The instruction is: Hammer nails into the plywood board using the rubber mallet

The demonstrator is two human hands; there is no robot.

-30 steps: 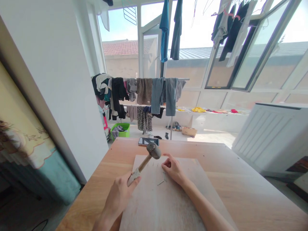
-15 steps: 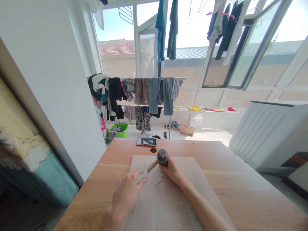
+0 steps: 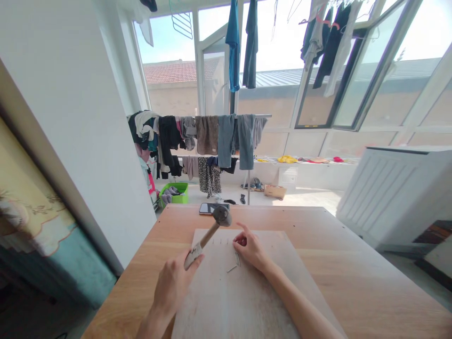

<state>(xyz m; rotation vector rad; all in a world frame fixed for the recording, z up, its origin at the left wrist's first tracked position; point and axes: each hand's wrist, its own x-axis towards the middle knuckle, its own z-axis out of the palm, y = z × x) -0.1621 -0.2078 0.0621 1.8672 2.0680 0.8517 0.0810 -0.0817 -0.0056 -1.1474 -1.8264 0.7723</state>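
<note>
My left hand [image 3: 173,280] grips the pale-wrapped lower handle of a hammer [image 3: 209,235]. Its dark, blunt head [image 3: 222,216] is raised above the far part of a pale board [image 3: 233,301]. On that board, my right hand [image 3: 252,247] pinches thumb and forefinger together at a nail that the fingers mostly hide; the other fingers are partly lifted. Just left of the fingertips, several thin nails [image 3: 221,241] stand upright in a row. Loose nails [image 3: 231,269] lie on the board below my right hand, two of them close together.
The board rests on a wooden table [image 3: 353,263]. A phone [image 3: 208,208] lies at the table's far edge, partly behind the hammer head. Beyond stand a laundry rack with clothes [image 3: 208,134] and a green basket [image 3: 176,192]. A white wall [image 3: 84,117] rises on the left.
The hammer has moved left and up, away from my right hand's fingertips, and my left hand has drawn back left with it. My right hand stays in place, its fingertips now uncovered.
</note>
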